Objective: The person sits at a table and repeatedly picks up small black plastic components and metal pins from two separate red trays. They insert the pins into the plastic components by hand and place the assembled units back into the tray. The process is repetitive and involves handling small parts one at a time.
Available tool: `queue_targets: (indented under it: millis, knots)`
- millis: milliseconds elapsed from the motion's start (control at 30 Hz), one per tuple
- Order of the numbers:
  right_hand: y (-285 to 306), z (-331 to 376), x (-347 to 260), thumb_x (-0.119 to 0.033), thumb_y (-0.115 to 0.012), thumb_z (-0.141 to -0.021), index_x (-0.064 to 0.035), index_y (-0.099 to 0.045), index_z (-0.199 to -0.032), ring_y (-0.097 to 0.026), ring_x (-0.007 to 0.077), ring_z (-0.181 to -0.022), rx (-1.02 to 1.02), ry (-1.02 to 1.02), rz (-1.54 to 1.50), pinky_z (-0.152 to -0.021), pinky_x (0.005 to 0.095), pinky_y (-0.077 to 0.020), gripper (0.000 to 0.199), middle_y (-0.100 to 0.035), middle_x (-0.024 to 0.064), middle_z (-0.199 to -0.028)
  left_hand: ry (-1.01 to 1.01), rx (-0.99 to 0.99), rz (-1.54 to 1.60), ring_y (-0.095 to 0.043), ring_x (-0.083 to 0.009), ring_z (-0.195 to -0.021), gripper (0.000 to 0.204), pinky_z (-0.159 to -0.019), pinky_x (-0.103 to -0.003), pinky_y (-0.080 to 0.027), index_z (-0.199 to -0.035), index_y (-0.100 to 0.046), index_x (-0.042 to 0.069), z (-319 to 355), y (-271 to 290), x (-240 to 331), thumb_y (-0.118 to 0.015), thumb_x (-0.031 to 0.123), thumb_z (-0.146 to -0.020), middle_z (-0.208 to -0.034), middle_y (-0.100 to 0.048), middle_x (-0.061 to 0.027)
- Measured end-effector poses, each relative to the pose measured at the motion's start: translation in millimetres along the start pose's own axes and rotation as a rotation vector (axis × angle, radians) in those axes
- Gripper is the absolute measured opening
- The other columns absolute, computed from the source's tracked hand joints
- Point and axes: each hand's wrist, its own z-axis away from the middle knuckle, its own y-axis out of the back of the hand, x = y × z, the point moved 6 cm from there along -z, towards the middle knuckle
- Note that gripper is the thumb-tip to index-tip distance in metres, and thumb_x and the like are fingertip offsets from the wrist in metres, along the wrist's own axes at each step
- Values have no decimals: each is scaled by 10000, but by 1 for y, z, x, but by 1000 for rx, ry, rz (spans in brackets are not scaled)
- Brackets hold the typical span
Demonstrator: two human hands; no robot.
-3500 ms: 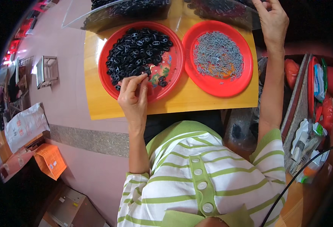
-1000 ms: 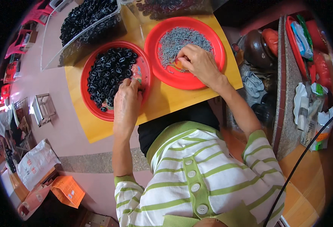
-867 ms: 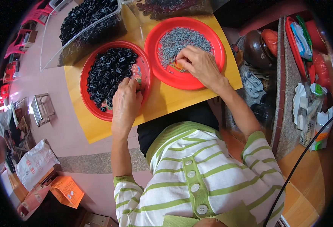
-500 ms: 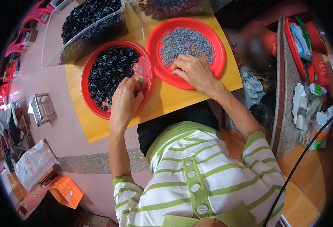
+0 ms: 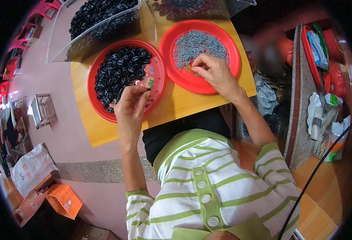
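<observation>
My left hand (image 5: pixel 131 105) is closed in a pinch at the near right edge of a heap of black plastic pieces (image 5: pixel 118 72), each with two holes. A dark bit of one such black piece (image 5: pixel 148 89) shows at its fingertips. The heap fills the left part of a red plate (image 5: pixel 160 80) with a printed bottom. Over the near rim of a second red plate (image 5: pixel 180 81), my right hand (image 5: pixel 216 74) pinches a small grey screw (image 5: pixel 197 75), mostly covered by the fingers. Loose grey screws (image 5: pixel 200 44) lie spread in that plate.
Both plates stand on a yellow table (image 5: pixel 172 106). At its far side are a clear bin (image 5: pixel 104 28) of black pieces and another clear bin (image 5: pixel 192 10). A person (image 5: pixel 270 48) is beyond the right edge. A metal stool (image 5: pixel 42 110) stands left on the floor.
My left hand has drawn slightly back from the heap, and a black piece now shows at its fingertips. My right hand has lifted from the screws and shifted a little right, its fingertips pinched.
</observation>
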Motion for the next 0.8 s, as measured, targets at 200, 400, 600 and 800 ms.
queue_targets:
  millis: [200, 400, 600, 800]
  knots:
    - [3, 7, 9, -65, -595, -858, 26, -612, -920, -581, 88, -630, -42, -158, -195, -561, 228, -471, 111, -630, 56, -765, 48, 9, 174, -615, -116, -829, 169, -723, -235, -526, -1038, -607, -38, 6, -12, -5, -581, -25, -871, -925, -608, -64]
    - [4, 9, 11, -75, -593, -875, 5, -620, -928, -564, 55, -629, -50, -216, -234, -564, 193, -457, 99, -626, 30, -780, -64, -41, 122, -618, -106, -777, 145, -672, -219, -518, -1009, -622, -45, 8, -19, -6, -573, -26, -874, -913, -603, -59]
    - [6, 12, 24, -132, -616, -876, -5, -615, -937, -585, 75, -673, -2, -278, -555, -590, 210, -495, 141, -629, 34, -791, 57, -51, 357, -626, -112, -763, 165, -653, -221, -522, -1023, -620, -35, 4, -49, 7, -552, -44, -873, -933, -610, -65]
    - [6, 16, 9, -133, -624, -875, -14, -605, -994, -582, 67, -717, -48, -356, -862, -650, 188, -484, 169, -625, 25, -862, -182, -36, 66, -628, -116, -736, 130, -661, -228, -512, -962, -643, -33, -12, -85, 15, -619, -7, -836, -846, -622, -71]
